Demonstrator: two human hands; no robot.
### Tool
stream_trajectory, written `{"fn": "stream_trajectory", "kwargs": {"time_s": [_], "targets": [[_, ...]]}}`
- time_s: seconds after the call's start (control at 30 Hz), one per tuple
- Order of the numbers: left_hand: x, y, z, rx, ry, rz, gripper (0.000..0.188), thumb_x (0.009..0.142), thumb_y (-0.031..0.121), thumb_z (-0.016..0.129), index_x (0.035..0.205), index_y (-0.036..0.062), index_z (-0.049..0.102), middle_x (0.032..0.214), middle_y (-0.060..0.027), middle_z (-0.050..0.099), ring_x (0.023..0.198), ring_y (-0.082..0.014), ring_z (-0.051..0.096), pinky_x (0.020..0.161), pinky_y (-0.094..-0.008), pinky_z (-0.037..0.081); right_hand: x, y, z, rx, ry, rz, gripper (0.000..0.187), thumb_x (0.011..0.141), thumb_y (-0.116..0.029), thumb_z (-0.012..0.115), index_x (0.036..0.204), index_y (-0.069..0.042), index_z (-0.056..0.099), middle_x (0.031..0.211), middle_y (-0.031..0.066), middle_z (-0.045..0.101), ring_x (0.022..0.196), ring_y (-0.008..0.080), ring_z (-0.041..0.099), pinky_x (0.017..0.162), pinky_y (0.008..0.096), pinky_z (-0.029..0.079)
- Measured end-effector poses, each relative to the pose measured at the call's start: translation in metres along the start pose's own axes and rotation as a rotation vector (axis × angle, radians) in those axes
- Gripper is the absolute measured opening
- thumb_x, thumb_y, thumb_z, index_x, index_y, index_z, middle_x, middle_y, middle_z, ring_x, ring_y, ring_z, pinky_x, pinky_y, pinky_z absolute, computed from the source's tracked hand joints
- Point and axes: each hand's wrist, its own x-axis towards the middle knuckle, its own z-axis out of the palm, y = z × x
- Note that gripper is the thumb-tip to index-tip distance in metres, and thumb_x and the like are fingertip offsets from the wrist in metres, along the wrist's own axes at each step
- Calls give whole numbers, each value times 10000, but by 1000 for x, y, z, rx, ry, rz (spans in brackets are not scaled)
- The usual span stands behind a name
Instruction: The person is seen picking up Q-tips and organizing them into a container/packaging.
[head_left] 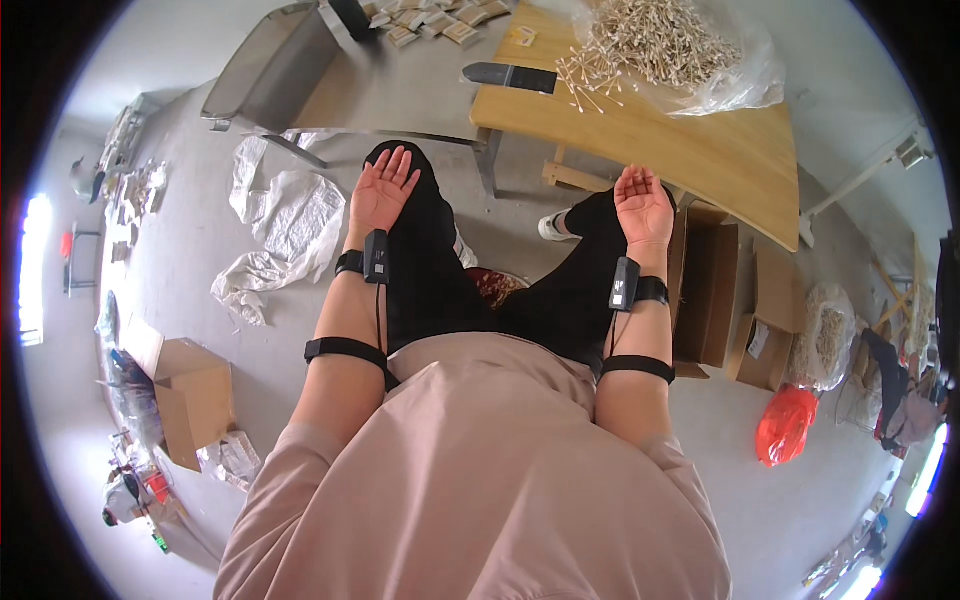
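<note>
My left hand [384, 188] lies palm up on my left knee, fingers stretched out and nothing in it. On the other knee rests my right hand [644, 206], also palm up and bare, its fingers slightly curled. Both wrists carry a small black strapped device. Beyond my hands, a large heap of cotton swabs [660, 45] spills from a clear plastic bag [745, 88] on the wooden table [640, 135]. A dark flat blade-like tool [510, 78] lies at that table's left edge. Neither hand touches any of these.
A grey table [400, 100] with small packets [440, 20] adjoins on the left. Crumpled white sheeting [290, 225] lies on the floor. Open cardboard boxes stand at right [710, 285] and left [195, 400]. A red bag [787, 425] sits far right. Other people are at the room's edges.
</note>
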Motion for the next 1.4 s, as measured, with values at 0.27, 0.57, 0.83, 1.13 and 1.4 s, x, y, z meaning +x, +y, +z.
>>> {"fn": "stream_trajectory", "kwargs": {"time_s": [0.27, 0.57, 0.83, 1.13, 1.4], "targets": [[9, 2, -5, 38, 137, 30, 416, 1034, 377, 372, 1280, 61, 482, 1435, -141, 470, 1348, -301, 429, 1114, -575, 312, -5, 6, 17, -51, 50, -27, 231, 984, -192, 521, 1105, -15, 608, 1080, 122, 643, 1046, 276, 609, 935, 416, 495], [35, -1, -1, 13, 154, -54, 437, 1007, 401, 445, 1307, 84, 469, 1429, -122, 470, 1330, -283, 445, 1110, -583, 308, 21, 1, 6, -116, 217, -38, 213, 976, -171, 542, 1047, 17, 611, 1001, 122, 647, 969, 270, 626, 894, 393, 522], [57, 2, -19, -127, 198, -147, 469, 997, 421, 459, 1334, 95, 461, 1434, -148, 451, 1328, -291, 444, 1091, -638, 297, 71, 0, 28, -153, 197, -126, 271, 981, -220, 549, 1074, 32, 585, 1093, 148, 623, 1064, 286, 599, 965, 404, 494], [93, 20, -22, -334, 192, -324, 550, 1019, 426, 389, 1437, 69, 377, 1505, -215, 334, 1384, -327, 365, 1051, -669, 331, 128, 9, 47, -36, -29, -37, 443, 973, -355, 542, 1273, -32, 501, 1301, 186, 544, 1235, 326, 503, 1066, 510, 371], [97, 22, -30, -464, 268, -360, 588, 1021, 454, 358, 1489, 103, 310, 1523, -205, 304, 1390, -333, 352, 1043, -705, 304, 124, 8, 33, -64, 4, -18, 526, 930, -368, 618, 1324, -55, 467, 1353, 172, 500, 1243, 306, 485, 1062, 501, 363]]}}
